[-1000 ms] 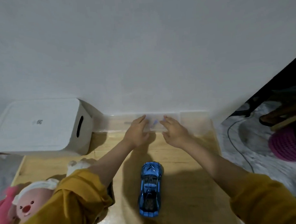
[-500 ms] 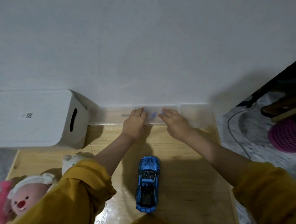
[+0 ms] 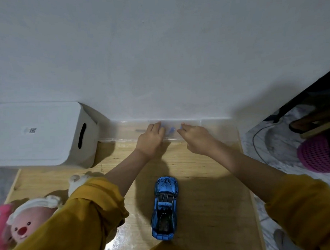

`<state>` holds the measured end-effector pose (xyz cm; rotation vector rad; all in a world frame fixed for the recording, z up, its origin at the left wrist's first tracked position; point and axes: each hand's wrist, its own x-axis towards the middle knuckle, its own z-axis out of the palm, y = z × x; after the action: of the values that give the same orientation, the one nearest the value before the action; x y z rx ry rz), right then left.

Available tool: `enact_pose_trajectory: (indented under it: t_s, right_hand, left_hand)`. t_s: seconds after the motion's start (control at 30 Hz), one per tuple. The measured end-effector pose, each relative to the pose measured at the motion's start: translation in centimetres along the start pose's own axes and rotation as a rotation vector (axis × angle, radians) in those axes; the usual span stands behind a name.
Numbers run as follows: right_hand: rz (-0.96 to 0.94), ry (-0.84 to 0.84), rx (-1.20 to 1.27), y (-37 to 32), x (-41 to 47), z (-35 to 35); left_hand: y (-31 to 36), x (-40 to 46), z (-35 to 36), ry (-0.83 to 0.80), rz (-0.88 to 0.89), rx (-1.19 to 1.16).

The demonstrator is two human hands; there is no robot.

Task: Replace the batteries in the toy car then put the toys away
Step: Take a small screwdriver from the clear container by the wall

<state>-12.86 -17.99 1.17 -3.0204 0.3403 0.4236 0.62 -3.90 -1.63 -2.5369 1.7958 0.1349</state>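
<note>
Toy car (image 3: 164, 207): one, blue, on its wheels on the wooden tabletop (image 3: 209, 198), near the front edge at mid-width, nose toward the wall.
Clear case (image 3: 121, 131): one long transparent box lying along the tabletop's back edge against the wall; small blue items show faintly inside, count cannot be told.
Left hand (image 3: 150, 140): palm down on the case, fingers (image 3: 155, 126) straight and pressed together, tips at the case's far side.
Right hand (image 3: 195, 137): on the case just beside the left hand, apart from it; fingers bent forward at the tips, whether they pinch anything cannot be told.
Sleeves: two, mustard yellow, pushed up the forearms.
White box (image 3: 39, 134): one, with a slot handle, at the back left corner, beside the case's left end.
Plush toys: two at the left edge, one pink (image 3: 22, 228), one white (image 3: 78, 181) partly hidden by the left sleeve.
Pink basket (image 3: 318, 155): one, on the floor to the right of the tabletop.
</note>
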Motion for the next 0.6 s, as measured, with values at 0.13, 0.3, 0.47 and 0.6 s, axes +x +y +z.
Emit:
enact_pose_trajectory:
  t_s: [0.13,0.3,0.47,0.6]
  right_hand:
    - [0.036,-0.022,0.05,0.7,0.4,-1.5]
    - [0.036,0.01,0.161,1.9,0.0,-2.8]
    - [0.013,0.221,0.34,3.0,-0.4,-3.1]
    - [0.087,0.617,0.268,2.9,0.0,-2.6]
  left_hand:
    - [0.0,0.4,-0.2,0.068,0.011,0.052]
    - [-0.3,0.3,-1.2,0.163,0.048,-0.016]
    - [-1.9,-0.4,-1.5,0.241,0.098,-0.051]
    - [-2.8,-1.0,-1.2,0.247,0.081,-0.06]
